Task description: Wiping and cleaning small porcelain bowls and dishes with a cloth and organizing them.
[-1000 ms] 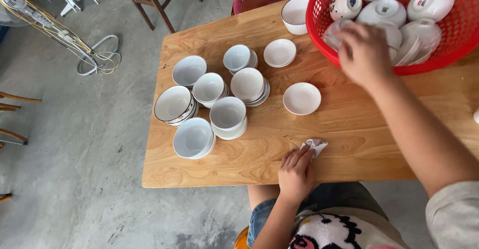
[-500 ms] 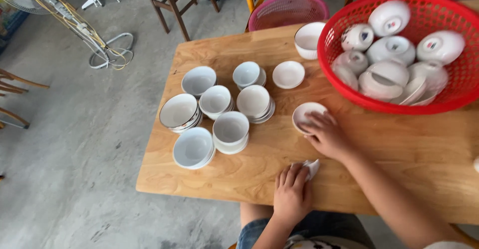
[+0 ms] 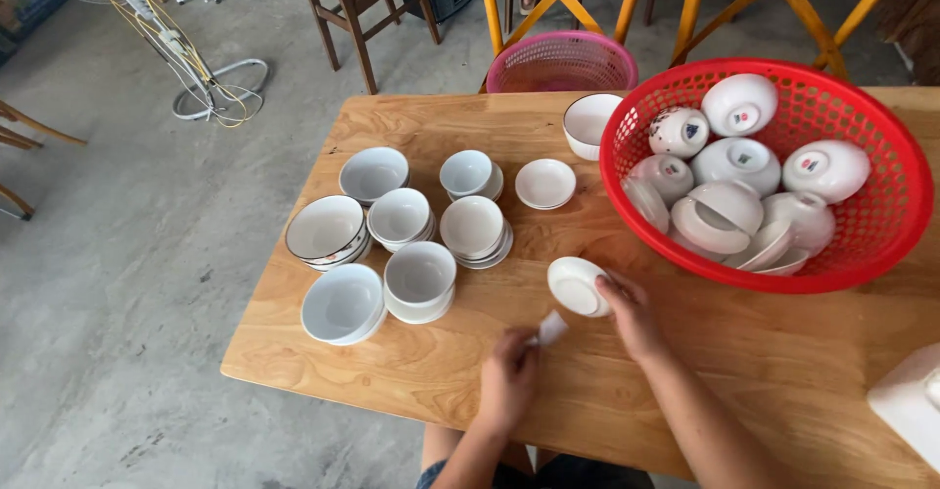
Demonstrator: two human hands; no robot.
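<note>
My right hand [image 3: 632, 310] grips a small white saucer [image 3: 575, 285] and tilts it up off the wooden table [image 3: 744, 352]. Just left of it, my left hand [image 3: 509, 376] pinches a small white cloth [image 3: 551, 328] near the table's front edge. A red plastic basket [image 3: 886, 225] full of upturned white bowls stands to the right of the saucer. Stacks of white bowls [image 3: 421, 276] fill the table's left half.
A white saucer [image 3: 545, 183] and a white bowl [image 3: 589, 122] lie beside the basket. A white box corner [image 3: 911, 401] shows at the right edge. Beyond the table stand a pink basket [image 3: 561, 60], wooden chairs and a fan stand [image 3: 211, 97] on the concrete floor.
My right hand left the red basket, came down to the small saucer and lifted it toward my left hand. The left hand kept the cloth and shifted slightly.
</note>
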